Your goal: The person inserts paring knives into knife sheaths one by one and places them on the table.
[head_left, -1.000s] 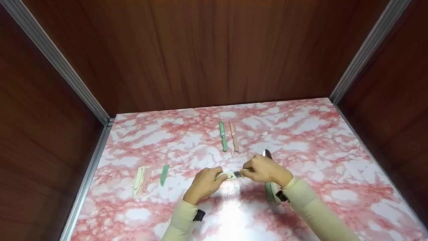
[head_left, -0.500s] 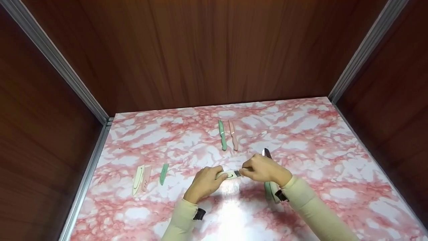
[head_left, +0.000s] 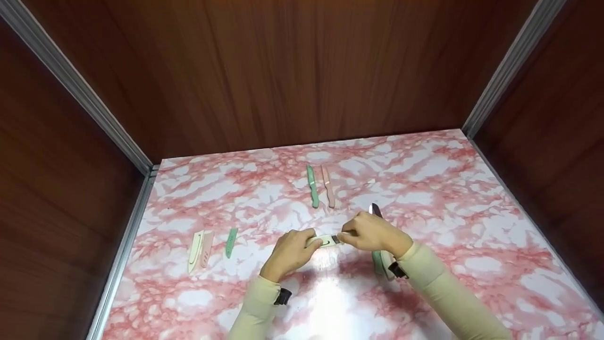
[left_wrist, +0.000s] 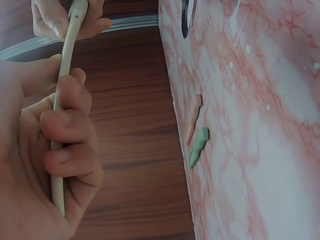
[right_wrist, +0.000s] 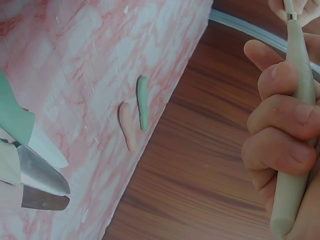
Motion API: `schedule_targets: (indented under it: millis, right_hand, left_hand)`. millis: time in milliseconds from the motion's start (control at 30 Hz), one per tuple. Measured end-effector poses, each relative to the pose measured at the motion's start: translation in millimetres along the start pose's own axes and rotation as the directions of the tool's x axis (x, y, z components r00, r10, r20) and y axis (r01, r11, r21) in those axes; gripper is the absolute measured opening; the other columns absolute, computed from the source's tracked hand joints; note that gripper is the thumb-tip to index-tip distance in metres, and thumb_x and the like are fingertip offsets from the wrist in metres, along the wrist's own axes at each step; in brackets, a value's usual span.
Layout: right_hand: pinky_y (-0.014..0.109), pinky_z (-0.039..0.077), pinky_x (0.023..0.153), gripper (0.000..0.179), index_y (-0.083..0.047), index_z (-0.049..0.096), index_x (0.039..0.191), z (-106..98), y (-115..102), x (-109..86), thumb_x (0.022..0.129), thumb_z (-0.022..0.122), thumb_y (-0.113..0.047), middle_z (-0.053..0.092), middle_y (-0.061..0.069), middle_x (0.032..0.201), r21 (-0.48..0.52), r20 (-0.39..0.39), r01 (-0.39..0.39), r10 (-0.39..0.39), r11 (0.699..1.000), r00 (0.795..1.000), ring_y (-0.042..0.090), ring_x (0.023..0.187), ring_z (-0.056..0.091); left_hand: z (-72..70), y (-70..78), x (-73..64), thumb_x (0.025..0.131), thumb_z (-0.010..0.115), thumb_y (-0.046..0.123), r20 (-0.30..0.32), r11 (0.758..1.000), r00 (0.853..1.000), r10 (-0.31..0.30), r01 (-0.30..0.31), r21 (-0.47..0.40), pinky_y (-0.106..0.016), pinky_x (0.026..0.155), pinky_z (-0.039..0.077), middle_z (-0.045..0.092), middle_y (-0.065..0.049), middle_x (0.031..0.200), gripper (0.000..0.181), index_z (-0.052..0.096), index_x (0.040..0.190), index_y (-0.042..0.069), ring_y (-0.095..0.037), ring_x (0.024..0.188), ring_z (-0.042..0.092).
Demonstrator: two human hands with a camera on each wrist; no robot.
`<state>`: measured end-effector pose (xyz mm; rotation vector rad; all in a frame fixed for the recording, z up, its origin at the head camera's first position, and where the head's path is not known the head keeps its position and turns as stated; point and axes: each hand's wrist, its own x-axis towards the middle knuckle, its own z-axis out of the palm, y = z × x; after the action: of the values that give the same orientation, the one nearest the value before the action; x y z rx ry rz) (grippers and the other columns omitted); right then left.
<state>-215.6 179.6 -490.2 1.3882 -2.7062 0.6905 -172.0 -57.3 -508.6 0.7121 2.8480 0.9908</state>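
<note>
Two bare hands meet above a pink-and-white marbled surface (head_left: 264,198), the left forearm rising from the bottom centre of the head view and slanting right, the right forearm crossing from the lower right corner toward the left. The left hand (head_left: 290,250), its back uppermost, holds a cream sheath (head_left: 326,241), with thumb along one side and fingers (left_wrist: 70,125) curled closely round the other. The right hand (head_left: 370,231), knuckles up, wraps its fingers (right_wrist: 280,115) firmly about the handle of a cream knife (right_wrist: 289,197); a short dark strip of blade shows between sheath and grip, the two lying roughly in line. Beyond the hands, a green knife (head_left: 312,186) and a pink knife (head_left: 328,186) lie side by side. To the left rest a cream case (head_left: 195,252), a pink case (head_left: 206,250) touching or nearly touching it, and a green case (head_left: 230,243) just apart. Several bladed tools (right_wrist: 45,170) lie partly hidden beneath the right forearm.
</note>
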Motion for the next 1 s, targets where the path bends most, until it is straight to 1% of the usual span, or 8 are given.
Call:
schedule_targets:
  millis: [167, 367, 533, 800, 1000]
  right_hand:
    - [0.018, 0.028, 0.042, 0.040, -0.024, 0.044, 0.053, -1.5, 0.6, 1.7, 0.090, 0.059, -0.025, 0.028, -0.017, 0.048, 0.000, -0.008, 0.012, -0.012, 1.000, 1.000, -0.003, 0.042, 0.025]
    - [0.018, 0.028, 0.042, 0.041, -0.024, 0.042, 0.053, -1.0, 0.9, 0.9, 0.091, 0.058, -0.024, 0.028, -0.017, 0.048, 0.000, -0.004, 0.017, -0.017, 1.000, 1.000, -0.003, 0.042, 0.024]
    - [0.017, 0.026, 0.043, 0.041, -0.025, 0.041, 0.053, -1.2, -0.8, -0.2, 0.091, 0.058, -0.025, 0.027, -0.017, 0.048, 0.002, 0.005, 0.001, -0.001, 1.000, 1.000, -0.003, 0.042, 0.023]
    - [0.017, 0.025, 0.043, 0.037, -0.025, 0.049, 0.056, -2.0, -2.2, -1.7, 0.092, 0.057, -0.027, 0.027, -0.017, 0.048, 0.017, 0.031, -0.038, 0.037, 0.999, 0.999, -0.003, 0.042, 0.021]
    - [0.017, 0.026, 0.044, 0.039, -0.025, 0.044, 0.055, -0.3, -2.8, -1.8, 0.092, 0.058, -0.027, 0.027, -0.017, 0.048, 0.012, 0.029, -0.038, 0.038, 0.999, 0.999, -0.003, 0.042, 0.022]
  left_hand:
    - [-1.0, 0.7, 1.8, 0.096, 0.054, 0.035, -0.005, 1.000, 1.000, -0.002, 0.002, 0.008, -0.024, 0.048, 0.030, 0.038, 0.011, 0.057, 0.028, 0.050, 0.074, 0.019, -0.007, 0.048, 0.033]
    - [0.1, 2.0, 2.2, 0.096, 0.052, 0.036, 0.015, 1.000, 1.000, -0.016, 0.016, 0.001, -0.024, 0.047, 0.030, 0.039, 0.010, 0.057, 0.027, 0.051, 0.075, 0.019, -0.007, 0.048, 0.033]
    - [1.4, 2.6, 2.0, 0.096, 0.052, 0.036, 0.014, 1.000, 1.000, -0.013, 0.013, 0.009, -0.024, 0.048, 0.030, 0.038, 0.011, 0.057, 0.027, 0.050, 0.074, 0.020, -0.007, 0.048, 0.033]
    - [1.6, 5.1, 2.0, 0.097, 0.052, 0.036, 0.032, 1.000, 0.999, -0.005, 0.005, -0.020, -0.023, 0.048, 0.029, 0.039, 0.010, 0.058, 0.027, 0.051, 0.076, 0.018, -0.007, 0.048, 0.033]
    - [4.4, 5.5, 2.2, 0.097, 0.052, 0.035, 0.033, 1.000, 0.999, -0.007, 0.007, -0.012, -0.024, 0.049, 0.030, 0.040, 0.010, 0.059, 0.027, 0.051, 0.077, 0.018, -0.007, 0.049, 0.034]
